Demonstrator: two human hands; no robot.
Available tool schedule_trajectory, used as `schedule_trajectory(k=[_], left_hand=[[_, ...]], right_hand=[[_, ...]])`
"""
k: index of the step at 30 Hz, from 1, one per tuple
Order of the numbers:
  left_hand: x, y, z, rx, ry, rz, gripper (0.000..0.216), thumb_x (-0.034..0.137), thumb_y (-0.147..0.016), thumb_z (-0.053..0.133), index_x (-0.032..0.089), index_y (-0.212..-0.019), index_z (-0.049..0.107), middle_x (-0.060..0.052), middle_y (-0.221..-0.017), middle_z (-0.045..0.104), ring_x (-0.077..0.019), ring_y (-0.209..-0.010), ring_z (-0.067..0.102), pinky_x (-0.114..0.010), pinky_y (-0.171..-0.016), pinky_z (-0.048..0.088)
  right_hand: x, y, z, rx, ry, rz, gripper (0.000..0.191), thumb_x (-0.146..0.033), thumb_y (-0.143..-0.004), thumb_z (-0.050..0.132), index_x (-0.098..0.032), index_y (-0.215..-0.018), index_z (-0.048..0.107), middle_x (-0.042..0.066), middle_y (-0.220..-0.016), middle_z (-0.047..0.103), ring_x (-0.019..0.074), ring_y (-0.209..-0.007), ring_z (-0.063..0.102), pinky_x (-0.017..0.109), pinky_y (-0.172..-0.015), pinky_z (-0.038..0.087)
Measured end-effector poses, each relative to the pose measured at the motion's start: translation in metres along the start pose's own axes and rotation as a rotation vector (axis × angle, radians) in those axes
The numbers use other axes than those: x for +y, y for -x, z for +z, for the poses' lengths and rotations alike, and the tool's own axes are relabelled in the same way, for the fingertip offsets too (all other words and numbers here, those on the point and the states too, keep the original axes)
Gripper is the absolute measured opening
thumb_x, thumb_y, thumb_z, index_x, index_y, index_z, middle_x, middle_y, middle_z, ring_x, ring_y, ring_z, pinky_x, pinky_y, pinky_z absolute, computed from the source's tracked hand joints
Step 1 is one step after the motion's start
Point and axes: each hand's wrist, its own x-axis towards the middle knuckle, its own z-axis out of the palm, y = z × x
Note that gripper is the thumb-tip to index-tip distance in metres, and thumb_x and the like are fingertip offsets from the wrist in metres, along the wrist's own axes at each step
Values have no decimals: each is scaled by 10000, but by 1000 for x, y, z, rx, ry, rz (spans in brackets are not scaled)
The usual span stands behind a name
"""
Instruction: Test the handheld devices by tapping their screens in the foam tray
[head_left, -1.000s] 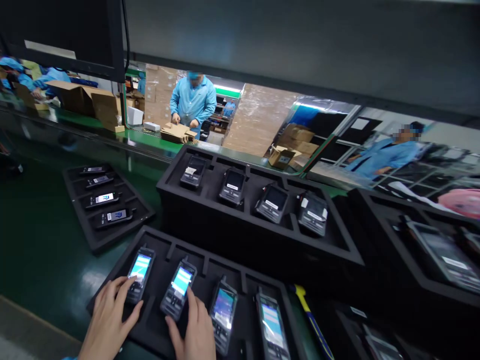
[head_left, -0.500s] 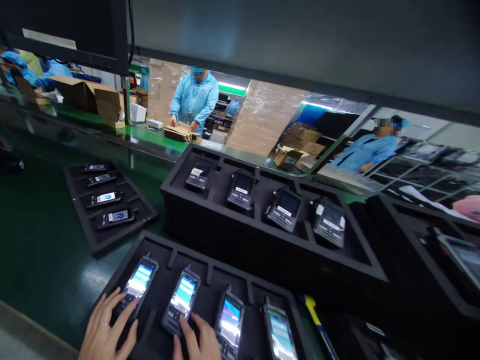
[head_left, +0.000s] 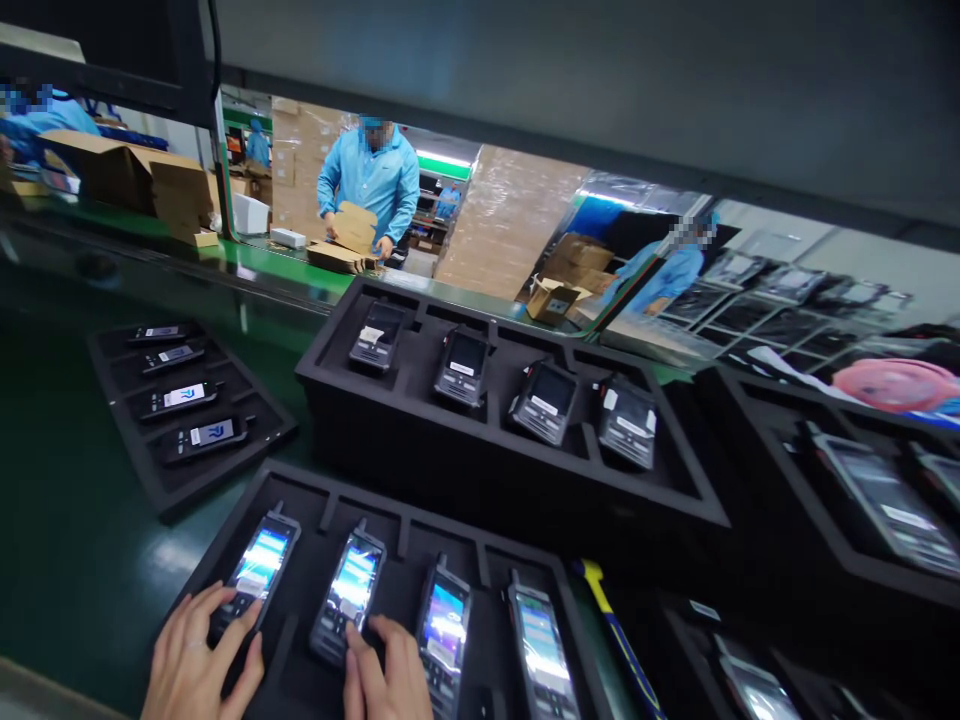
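Note:
In front of me a black foam tray (head_left: 442, 537) holds a row of handheld radios with short antennas and lit screens. My left hand (head_left: 199, 655) rests over the keypad end of the leftmost radio (head_left: 264, 555), its fingers apart and the fingertips on the lower part. A finger of my right hand (head_left: 386, 670) touches the keypad of the second radio (head_left: 352, 580); the other fingers are bent and apart. Just right of that hand lies the third radio (head_left: 446, 625), with the fourth radio (head_left: 541, 645) beyond it, both untouched.
Behind stands a taller foam stack (head_left: 480, 445) bearing several dark-screened handsets. Another foam tray (head_left: 169, 495) with handsets lies left on the green bench. A yellow-and-blue strap-like thing (head_left: 619, 635) lies right of the near tray. Beyond, a co-worker (head_left: 375, 185) handles cardboard.
The view has shifted slightly, so the trays sit further left. Both my hands stay at the same two radios. The co-worker opposite has lifted a cardboard piece.

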Motion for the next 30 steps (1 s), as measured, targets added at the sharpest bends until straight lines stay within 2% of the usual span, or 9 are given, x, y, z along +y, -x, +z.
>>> schedule_trajectory(k=[4,9,13,18,22,24,27,30], left_hand=[[1,-1,-2,-6,7,-14,227,312,-810,502,321,-1001,623,-138,-1061,571,-375,-942,593,-643,-745,525],[-5,1,-1,0,-75,106,219,309,-831,520,236,-968,674,-148,-1068,572,-348,-941,600,-569,-731,549],[-7,1,0,-23,-95,126,249,297,-851,505,175,-958,694,-174,-1091,561,-353,-975,587,-568,-764,541],[-6,2,-1,-32,-79,119,248,299,-859,498,173,-954,689,-173,-1096,554,-353,-998,581,-543,-757,534],[-8,-2,-4,-30,-59,112,233,347,-871,495,210,-936,672,-143,-1096,546,-328,-991,584,-515,-748,536],[-6,-11,-6,-63,-49,54,289,418,-891,465,214,-983,648,-139,-1134,534,-330,-1021,573,-523,-769,537],[1,-32,-4,-110,-44,-52,474,516,-905,408,167,-1188,559,-166,-1189,506,-358,-1104,532,-563,-849,518],[5,-45,3,-163,-35,-79,559,541,-904,413,166,-1316,461,-165,-1210,497,-366,-1159,499,-581,-906,493]], right_hand=[[-3,-2,-4,-13,-39,16,298,-249,-963,359,-288,-1029,647,80,-1012,614,216,-938,622,327,-748,549],[-7,-4,-8,5,-47,25,301,-199,-946,356,-259,-1026,640,87,-1016,601,214,-945,615,325,-757,542],[-8,-6,-9,-6,-60,9,280,-173,-914,394,-251,-1041,631,90,-1019,597,226,-953,610,342,-757,544],[-9,-4,-9,-23,-55,6,291,-153,-892,409,-252,-1054,631,93,-1018,601,236,-954,612,368,-753,558],[-4,-12,-22,-79,-40,-20,278,-160,-896,428,-263,-1056,631,82,-1023,616,223,-965,626,352,-772,574],[2,-25,-32,-130,-33,-55,263,-242,-918,477,-257,-1148,603,80,-1065,630,217,-998,632,330,-805,585],[10,-48,-43,-141,16,-39,467,-390,-923,521,-170,-1333,479,112,-1112,649,237,-1030,638,345,-833,596],[11,-63,-40,-103,77,-10,458,-411,-947,457,-138,-1313,484,119,-1054,675,258,-987,654,395,-792,610]])
